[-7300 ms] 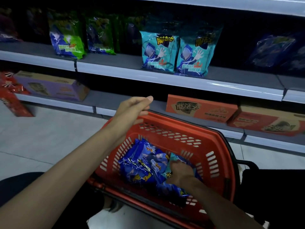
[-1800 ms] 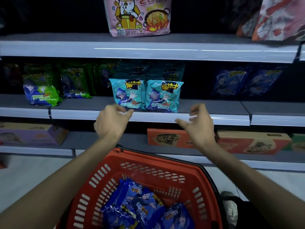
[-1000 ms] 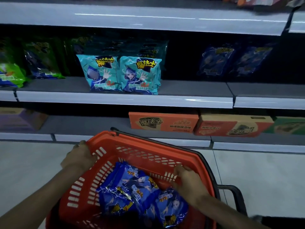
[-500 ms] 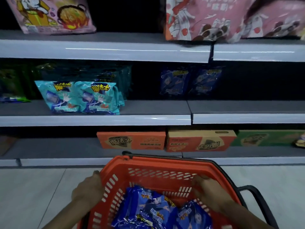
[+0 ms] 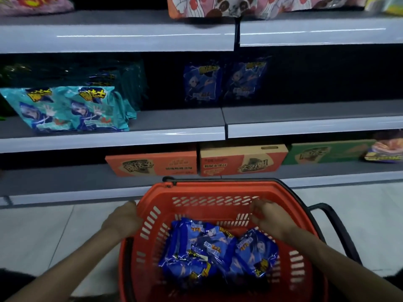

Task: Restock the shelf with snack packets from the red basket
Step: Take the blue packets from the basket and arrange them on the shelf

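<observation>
Fingers of left hand (image 5: 123, 219) grip the red basket (image 5: 196, 190) rim, positioning it; right hand (image 5: 268, 216) curled, hold unclear. Next, probably: lift a blue snack packet (image 5: 196, 243).

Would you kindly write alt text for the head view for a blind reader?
A left hand and right hand hold a red basket of blue snack packets below a shelf where matching blue packets stand. Teal packets sit further left.

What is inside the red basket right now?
Blue snack packets lie piled in the red basket, with the right hand inside too. Whatever lies under the pile is covered.
</observation>
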